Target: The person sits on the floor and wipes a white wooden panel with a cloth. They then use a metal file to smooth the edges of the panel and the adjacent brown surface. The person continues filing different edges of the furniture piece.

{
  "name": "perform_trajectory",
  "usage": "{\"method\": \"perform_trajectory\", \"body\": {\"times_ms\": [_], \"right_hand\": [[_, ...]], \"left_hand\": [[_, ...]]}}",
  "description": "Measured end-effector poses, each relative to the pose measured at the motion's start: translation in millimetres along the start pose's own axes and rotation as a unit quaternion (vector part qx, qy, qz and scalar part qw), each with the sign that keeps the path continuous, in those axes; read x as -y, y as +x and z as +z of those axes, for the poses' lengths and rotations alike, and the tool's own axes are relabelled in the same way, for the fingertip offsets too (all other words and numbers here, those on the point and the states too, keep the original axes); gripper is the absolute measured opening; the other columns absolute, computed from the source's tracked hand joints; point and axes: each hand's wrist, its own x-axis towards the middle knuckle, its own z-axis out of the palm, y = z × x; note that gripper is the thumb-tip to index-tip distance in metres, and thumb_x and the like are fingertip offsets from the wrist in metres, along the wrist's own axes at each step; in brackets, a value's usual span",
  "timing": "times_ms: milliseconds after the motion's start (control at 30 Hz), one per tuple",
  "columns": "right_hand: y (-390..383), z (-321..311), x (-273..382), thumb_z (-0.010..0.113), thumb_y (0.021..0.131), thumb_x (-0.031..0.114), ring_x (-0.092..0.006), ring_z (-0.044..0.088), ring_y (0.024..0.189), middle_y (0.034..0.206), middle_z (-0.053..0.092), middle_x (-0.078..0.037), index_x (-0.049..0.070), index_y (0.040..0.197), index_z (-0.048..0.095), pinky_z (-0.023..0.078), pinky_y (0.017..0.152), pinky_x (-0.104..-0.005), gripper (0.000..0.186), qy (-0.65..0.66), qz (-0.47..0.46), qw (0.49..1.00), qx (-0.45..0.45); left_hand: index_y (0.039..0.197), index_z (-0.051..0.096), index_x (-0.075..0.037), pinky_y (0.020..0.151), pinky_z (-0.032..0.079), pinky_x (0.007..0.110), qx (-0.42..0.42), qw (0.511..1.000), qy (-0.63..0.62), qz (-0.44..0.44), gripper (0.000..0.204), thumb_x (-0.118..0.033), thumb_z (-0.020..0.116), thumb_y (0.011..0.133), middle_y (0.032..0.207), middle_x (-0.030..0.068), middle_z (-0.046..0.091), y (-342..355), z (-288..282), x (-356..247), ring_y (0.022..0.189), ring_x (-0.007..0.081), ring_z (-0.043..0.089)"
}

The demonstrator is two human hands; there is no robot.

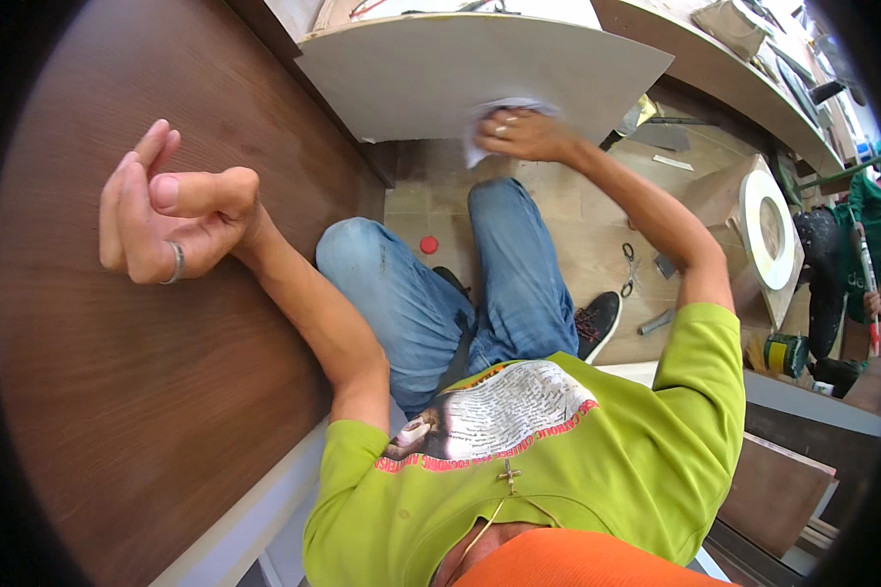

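Note:
My left hand, with a ring on a finger, is raised over the brown wood-grain panel, fingers loosely curled and nothing visible in them. My right hand grips a crumpled white cloth against the lower part of a pale upright board. My bent knees in jeans are below that board.
On the tiled floor lie a red round lid, scissors and a short metal tube. At the right stand a box with a white ring, a can and another person in dark green. A workbench runs behind.

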Motion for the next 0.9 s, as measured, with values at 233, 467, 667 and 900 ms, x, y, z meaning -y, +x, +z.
{"method": "perform_trajectory", "body": {"times_ms": [233,467,667,900], "right_hand": [[-70,-95,-22,0.062,0.089,0.018,-0.0183,0.059,0.107,0.125,0.061,-0.001,0.019,0.135,0.060,0.048,0.095,-0.0362,0.046,-0.158,0.076,0.984,-0.016],[-4,-110,-31,0.081,0.070,0.017,-0.0159,0.056,0.098,0.111,0.063,0.006,0.026,0.123,0.065,0.040,0.086,-0.0360,0.056,-0.232,0.197,0.912,-0.276],[-53,-29,4,0.062,0.078,0.018,-0.0199,0.063,0.103,0.121,0.067,0.002,0.022,0.122,0.070,0.050,0.101,-0.0420,0.045,-0.185,0.144,0.966,-0.107],[-5,-134,-40,0.073,0.077,0.021,-0.0147,0.057,0.095,0.110,0.064,0.008,0.024,0.121,0.069,0.043,0.087,-0.0380,0.044,-0.249,0.140,0.933,-0.218]], "left_hand": [[0.110,0.042,0.009,0.053,0.064,0.024,0.009,1.000,-0.005,0.000,0.011,0.001,0.041,0.102,0.107,0.0164,0.047,7,4,0,0.064,0.0202,0.065],[0.109,0.038,0.007,0.051,0.063,0.023,0.031,0.999,0.027,0.015,0.011,-0.003,0.040,0.105,0.107,0.0161,0.046,13,2,4,0.064,0.0222,0.068],[0.110,0.038,0.007,0.050,0.062,0.024,0.017,0.999,0.015,-0.035,0.010,-0.002,0.039,0.105,0.107,0.0163,0.047,11,11,-9,0.064,0.0218,0.066],[0.111,0.039,0.007,0.050,0.063,0.025,0.034,0.999,0.025,0.008,0.011,-0.002,0.038,0.104,0.107,0.0171,0.048,10,0,2,0.063,0.0224,0.066]]}}
